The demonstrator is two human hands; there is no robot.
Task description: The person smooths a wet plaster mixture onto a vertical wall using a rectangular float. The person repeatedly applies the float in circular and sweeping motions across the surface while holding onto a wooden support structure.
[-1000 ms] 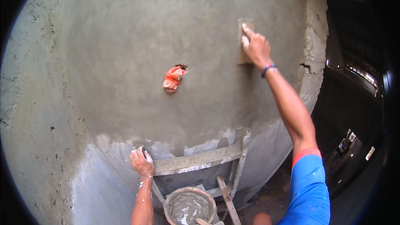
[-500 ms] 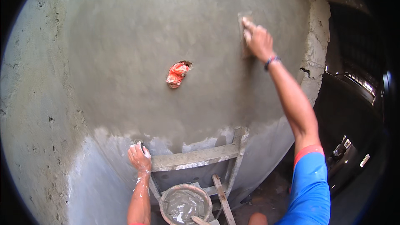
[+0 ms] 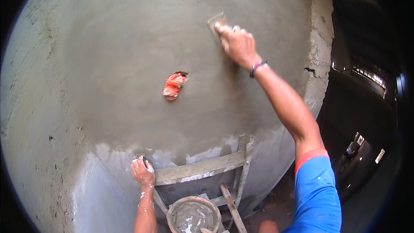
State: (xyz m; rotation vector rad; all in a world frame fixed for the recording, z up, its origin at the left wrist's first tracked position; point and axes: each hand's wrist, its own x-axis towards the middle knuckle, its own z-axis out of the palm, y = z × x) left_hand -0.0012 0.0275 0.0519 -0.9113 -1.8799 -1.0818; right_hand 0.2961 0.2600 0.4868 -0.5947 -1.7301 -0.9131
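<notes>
My right hand (image 3: 236, 43) holds a pale, rectangular float (image 3: 215, 19) flat on the grey plastered wall (image 3: 116, 39), above and right of a ragged hole stuffed with crumpled orange-red material (image 3: 174, 85). Lower left, my left hand (image 3: 142, 170), spotted with white plaster, is closed on the top end of the left side of a cement-coated wooden ladder (image 3: 198, 169). Below the ladder's top rung sits a round bucket (image 3: 171, 215) of wet grey mortar, with a handle sticking out at its lower right.
Rough plaster (image 3: 34, 103) covers the left side. The wall's broken, cracked edge (image 3: 319, 47) runs down the right, beside a dark interior with small bright openings (image 3: 368, 77). A wooden batten (image 3: 233, 205) leans beside the bucket. My knee shows at bottom centre-right.
My right hand and float have swept leftward across the upper wall, the float now tilted rather than upright. My left hand stays gripping the ladder. The view has shifted slightly.
</notes>
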